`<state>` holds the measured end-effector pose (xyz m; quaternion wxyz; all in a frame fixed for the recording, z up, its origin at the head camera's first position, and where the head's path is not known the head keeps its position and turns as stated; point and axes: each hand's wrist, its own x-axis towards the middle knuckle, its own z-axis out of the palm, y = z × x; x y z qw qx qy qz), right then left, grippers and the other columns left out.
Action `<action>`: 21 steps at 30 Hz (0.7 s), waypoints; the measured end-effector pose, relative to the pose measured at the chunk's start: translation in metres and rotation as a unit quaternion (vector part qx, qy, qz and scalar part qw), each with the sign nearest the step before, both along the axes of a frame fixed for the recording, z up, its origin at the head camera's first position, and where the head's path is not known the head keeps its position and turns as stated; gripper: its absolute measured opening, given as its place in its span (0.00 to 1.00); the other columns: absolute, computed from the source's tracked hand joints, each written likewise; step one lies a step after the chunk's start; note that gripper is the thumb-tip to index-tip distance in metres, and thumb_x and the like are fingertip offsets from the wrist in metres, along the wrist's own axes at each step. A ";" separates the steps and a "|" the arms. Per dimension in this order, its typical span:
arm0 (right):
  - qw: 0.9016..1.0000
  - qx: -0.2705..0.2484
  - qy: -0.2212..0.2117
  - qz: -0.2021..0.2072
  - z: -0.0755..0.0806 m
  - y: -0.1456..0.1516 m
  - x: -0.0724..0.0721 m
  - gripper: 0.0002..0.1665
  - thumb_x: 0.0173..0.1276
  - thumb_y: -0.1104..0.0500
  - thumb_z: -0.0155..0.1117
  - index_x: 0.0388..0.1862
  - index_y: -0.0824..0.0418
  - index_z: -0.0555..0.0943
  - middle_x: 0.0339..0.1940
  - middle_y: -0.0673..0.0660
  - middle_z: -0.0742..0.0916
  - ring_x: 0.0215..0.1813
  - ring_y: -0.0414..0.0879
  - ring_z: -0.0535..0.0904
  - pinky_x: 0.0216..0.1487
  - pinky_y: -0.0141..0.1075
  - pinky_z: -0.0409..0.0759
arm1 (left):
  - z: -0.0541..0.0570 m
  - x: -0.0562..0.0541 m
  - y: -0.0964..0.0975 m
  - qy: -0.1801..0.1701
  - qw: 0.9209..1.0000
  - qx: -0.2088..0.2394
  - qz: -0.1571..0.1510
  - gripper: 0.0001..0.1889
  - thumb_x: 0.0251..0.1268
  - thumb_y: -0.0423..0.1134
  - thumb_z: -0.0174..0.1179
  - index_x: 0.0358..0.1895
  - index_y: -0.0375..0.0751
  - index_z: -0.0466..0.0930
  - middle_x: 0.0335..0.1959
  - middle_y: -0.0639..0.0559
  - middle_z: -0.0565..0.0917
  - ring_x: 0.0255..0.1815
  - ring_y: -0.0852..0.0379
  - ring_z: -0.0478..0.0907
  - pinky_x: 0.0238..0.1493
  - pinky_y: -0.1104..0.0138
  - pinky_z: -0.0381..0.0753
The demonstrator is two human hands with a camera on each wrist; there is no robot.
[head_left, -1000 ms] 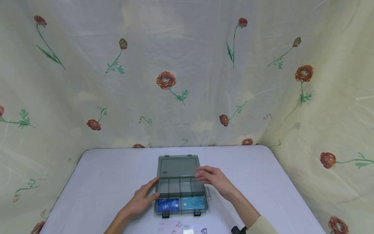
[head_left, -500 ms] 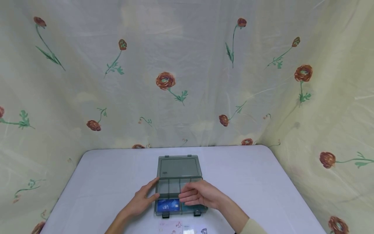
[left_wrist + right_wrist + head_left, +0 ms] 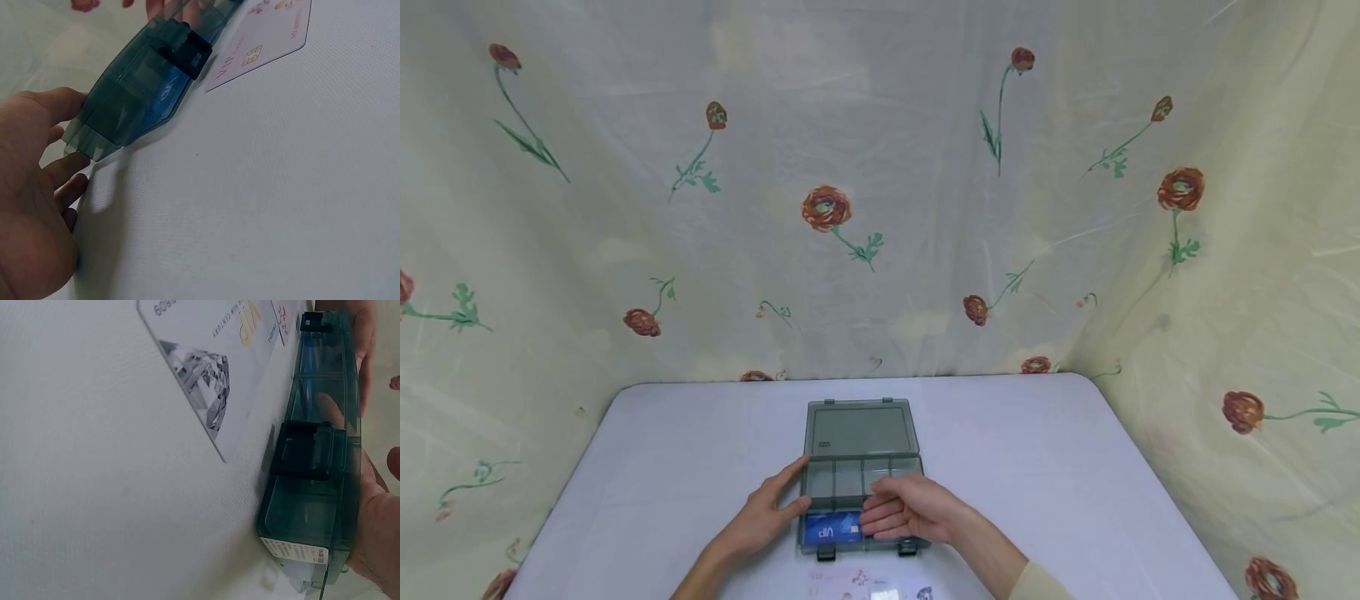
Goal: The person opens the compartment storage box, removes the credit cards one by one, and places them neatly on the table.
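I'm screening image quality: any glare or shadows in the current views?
Head: bright glare on a card at the bottom edge; left wrist: soft shadow on the table beside the box; right wrist: soft shadow near the white label.

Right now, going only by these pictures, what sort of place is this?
Probably a small screened-off workspace: flower-print cloth hangs behind and on both sides, a white table stands between, and an open box lies on it. The wider room doesn't show.
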<state>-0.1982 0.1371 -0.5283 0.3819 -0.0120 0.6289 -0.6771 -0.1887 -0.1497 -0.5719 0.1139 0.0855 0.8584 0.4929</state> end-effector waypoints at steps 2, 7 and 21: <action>1.000 0.006 0.001 -0.005 0.000 -0.001 0.001 0.32 0.77 0.49 0.54 0.59 0.80 0.76 0.51 0.73 0.86 0.53 0.61 0.86 0.53 0.48 0.85 | 0.001 0.001 0.000 0.004 1.000 0.002 -0.002 0.35 0.73 0.50 0.60 0.80 0.55 0.58 0.79 0.41 0.61 0.79 0.32 0.52 0.72 0.32 0.49; 1.000 0.020 0.004 -0.021 0.002 -0.004 0.003 0.32 0.77 0.50 0.54 0.57 0.81 0.77 0.50 0.74 0.86 0.52 0.62 0.86 0.52 0.48 0.86 | 0.002 0.000 -0.001 0.010 1.000 0.001 -0.007 0.35 0.73 0.49 0.60 0.80 0.54 0.58 0.79 0.42 0.61 0.79 0.33 0.52 0.73 0.32 0.49; 0.998 0.048 -0.007 -0.042 0.007 -0.009 0.007 0.31 0.74 0.51 0.56 0.56 0.80 0.78 0.48 0.71 0.87 0.52 0.62 0.86 0.53 0.48 0.85 | -0.002 -0.001 -0.003 0.006 1.000 0.014 -0.018 0.35 0.74 0.48 0.59 0.80 0.53 0.57 0.80 0.42 0.59 0.80 0.33 0.49 0.73 0.32 0.47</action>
